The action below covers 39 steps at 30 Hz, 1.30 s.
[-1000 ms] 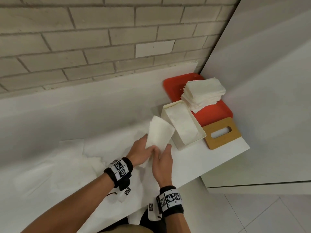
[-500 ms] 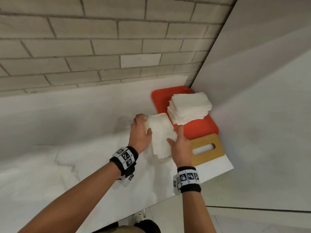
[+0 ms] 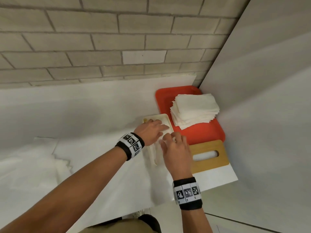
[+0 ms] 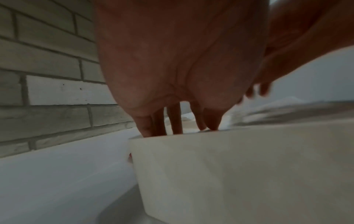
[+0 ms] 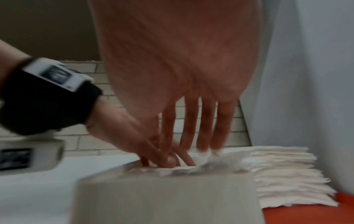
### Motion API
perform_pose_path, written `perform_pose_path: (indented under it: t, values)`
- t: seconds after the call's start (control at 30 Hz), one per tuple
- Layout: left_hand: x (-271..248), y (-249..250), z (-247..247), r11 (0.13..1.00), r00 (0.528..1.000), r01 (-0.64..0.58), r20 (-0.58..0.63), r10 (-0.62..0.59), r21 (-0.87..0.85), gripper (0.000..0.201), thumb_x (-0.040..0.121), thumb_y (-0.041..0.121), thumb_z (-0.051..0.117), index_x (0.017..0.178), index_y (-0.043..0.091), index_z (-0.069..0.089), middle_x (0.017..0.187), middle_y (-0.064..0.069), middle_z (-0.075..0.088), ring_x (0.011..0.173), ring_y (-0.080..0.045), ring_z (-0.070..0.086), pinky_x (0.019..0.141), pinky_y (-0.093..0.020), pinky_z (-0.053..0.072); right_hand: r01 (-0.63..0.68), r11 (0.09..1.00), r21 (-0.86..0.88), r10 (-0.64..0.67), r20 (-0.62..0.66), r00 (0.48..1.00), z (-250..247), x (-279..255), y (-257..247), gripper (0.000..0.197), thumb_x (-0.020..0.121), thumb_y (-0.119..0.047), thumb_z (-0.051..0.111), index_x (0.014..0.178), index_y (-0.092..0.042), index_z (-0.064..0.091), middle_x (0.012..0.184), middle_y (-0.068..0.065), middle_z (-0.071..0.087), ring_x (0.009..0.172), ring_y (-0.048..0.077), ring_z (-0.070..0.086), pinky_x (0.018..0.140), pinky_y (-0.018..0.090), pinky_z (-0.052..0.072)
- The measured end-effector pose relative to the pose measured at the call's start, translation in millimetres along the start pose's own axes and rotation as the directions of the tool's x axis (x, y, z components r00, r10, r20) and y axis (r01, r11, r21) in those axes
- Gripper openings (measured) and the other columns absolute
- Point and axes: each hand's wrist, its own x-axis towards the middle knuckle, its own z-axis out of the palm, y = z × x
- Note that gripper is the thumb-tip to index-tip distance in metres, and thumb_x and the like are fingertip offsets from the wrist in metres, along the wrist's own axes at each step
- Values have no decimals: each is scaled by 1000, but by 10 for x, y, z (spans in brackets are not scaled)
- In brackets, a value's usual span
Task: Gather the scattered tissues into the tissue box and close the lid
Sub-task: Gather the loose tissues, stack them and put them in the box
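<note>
The white tissue box stands open on the counter beside the red tray. Both hands reach into it from above. My left hand presses straight fingers down on the tissue at the box's far end. My right hand pushes the same tissue down at the near end with its fingers extended. In the left wrist view the left fingertips dip just inside the box wall. The wooden lid with its slot lies flat to the right of the box. Loose white tissues lie spread over the counter at the left.
A thick stack of folded tissues sits on the red tray in the corner. A brick wall runs behind the counter and a plain white wall closes the right side. The counter's front edge is close below the lid.
Both hands carried a folded tissue from above the counter to the box and now push it inside. The head view has shifted closer over the box.
</note>
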Motion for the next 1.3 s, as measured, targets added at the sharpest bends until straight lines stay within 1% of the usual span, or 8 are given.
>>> perform_pose_path:
  t: [0.1,0.23,0.37,0.53,0.73,0.9,1.17,1.3]
  values:
    - [82,2,45,977,990,14,136,-44,211,46,113,44,37,159,42,41,164,-7,41,137,-38,52,116,-48,41,37,998,-41,-22,326,945,166,-129,-97,58,102,-79,28,119,-35,62,113,-2,66,103,28,66,82,44,58]
    - [72,100,-34,971,988,23,141,-58,239,46,112,39,41,158,37,45,161,-9,45,135,-38,55,113,-48,45,114,993,-24,-94,409,908,162,-26,-125,49,101,-76,39,108,-34,62,100,-4,67,94,26,71,75,39,56]
    - [-445,-32,-350,972,970,87,-206,-133,-218,32,105,27,53,133,24,67,140,0,65,124,-24,63,100,-41,55,104,988,-113,-92,109,990,125,-143,-453,33,104,-51,57,96,-21,68,88,2,68,81,31,69,68,39,51]
    - [-1831,-818,-561,923,872,124,-404,-277,-365,17,104,24,57,112,25,71,106,7,73,94,-16,68,84,-40,58,14,959,284,-1,-46,999,209,-564,-1293,13,106,-37,59,99,-28,65,91,-8,64,83,22,63,64,39,56]
    - [-3498,-2301,-519,840,815,464,-236,-529,-283,44,82,-6,65,117,19,72,119,-5,72,107,-35,67,93,-47,56,-68,837,542,-31,171,985,724,-886,-2588,10,105,-41,62,100,-33,63,91,-15,65,79,5,64,70,37,60]
    - [-4248,-3137,-363,779,781,624,26,-624,-58,77,75,12,83,147,22,55,152,-7,50,133,-41,46,98,-56,52,-73,947,314,-51,367,929,1305,-1099,-3504,60,93,-71,56,131,-25,54,125,-2,59,115,22,58,93,44,54]
    - [-4173,-3077,-188,676,731,579,-76,-678,-455,19,97,18,75,113,10,67,104,-4,66,97,-28,64,83,-31,44,-296,841,453,75,445,892,1550,-1066,-3241,19,99,-28,76,109,-18,64,96,-3,62,96,25,62,82,31,44]
    - [-4199,-2816,-159,485,649,548,-19,-761,-682,22,100,28,72,117,15,65,104,-1,68,96,-25,64,82,-30,43,-271,961,64,235,333,913,1356,-1011,-3117,33,101,-43,67,125,-20,64,125,7,58,122,37,52,98,47,44]
